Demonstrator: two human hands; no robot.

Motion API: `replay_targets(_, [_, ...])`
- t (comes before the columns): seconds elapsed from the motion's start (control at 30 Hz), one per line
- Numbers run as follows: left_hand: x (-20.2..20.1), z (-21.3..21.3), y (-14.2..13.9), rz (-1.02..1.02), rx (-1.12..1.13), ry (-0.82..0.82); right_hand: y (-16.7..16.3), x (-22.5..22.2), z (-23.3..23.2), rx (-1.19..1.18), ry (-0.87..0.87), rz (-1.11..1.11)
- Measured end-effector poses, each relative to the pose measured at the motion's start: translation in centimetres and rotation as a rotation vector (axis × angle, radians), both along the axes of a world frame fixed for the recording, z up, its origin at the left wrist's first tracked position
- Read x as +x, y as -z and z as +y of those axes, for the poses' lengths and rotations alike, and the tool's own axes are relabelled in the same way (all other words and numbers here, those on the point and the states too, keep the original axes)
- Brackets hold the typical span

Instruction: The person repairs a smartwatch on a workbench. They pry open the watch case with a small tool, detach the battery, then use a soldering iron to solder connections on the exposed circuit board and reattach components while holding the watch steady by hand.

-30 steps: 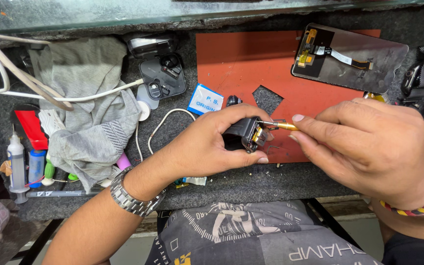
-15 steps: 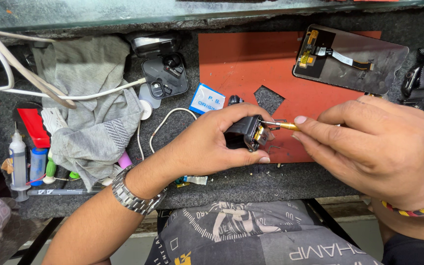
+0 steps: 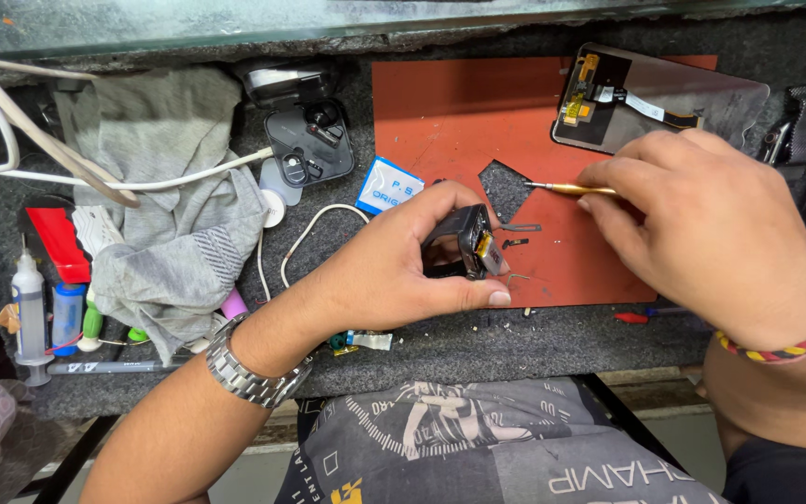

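Centre of frame: the left hand, a metal wristwatch on its wrist, is closed around a small black device with its casing open, thumb beneath and fingers curled over the top. Right of centre: the right hand pinches a slender brass-handled tool, its tip pointing left, apart from the device. Both lie over a red work mat on the dark bench. Upper right: a phone display panel with flex cable. Left: a grey cloth, white cables, and a syringe.
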State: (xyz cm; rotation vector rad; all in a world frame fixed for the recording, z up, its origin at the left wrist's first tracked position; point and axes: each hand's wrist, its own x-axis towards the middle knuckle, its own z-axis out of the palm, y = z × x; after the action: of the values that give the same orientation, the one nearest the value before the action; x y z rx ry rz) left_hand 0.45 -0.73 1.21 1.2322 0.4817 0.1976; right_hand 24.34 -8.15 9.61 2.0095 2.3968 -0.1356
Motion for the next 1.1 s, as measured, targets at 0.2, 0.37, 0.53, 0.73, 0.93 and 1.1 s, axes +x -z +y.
replay_targets(0.2, [-0.1,-0.1,0.1,-0.02,-0.039,0.036,0.1,-0.9,0.1,0.123,-0.093,0.179])
replay_targets(0.37, [-0.2,-0.1,0.2,0.049,0.044,0.09,0.9,-1.9,-0.1,0.109,-0.149,0.437])
replay_targets(0.53, [0.1,-0.5,0.7,-0.043,-0.099,0.126,1.7,-1.9,-0.2,0.066,-0.163,0.545])
replay_targets(0.73, [0.1,-0.6,1.2,-0.036,-0.22,0.246,1.6,-1.8,-0.3,0.092,-0.237,0.622])
replay_targets(0.93, [0.2,-0.5,1.1,-0.005,-0.161,0.277,1.4,-1.6,-0.1,0.04,-0.313,0.596])
replay_targets(1.1, [0.2,-0.5,0.8,0.02,-0.151,0.292,1.5,-1.4,0.0,0.005,-0.353,0.584])
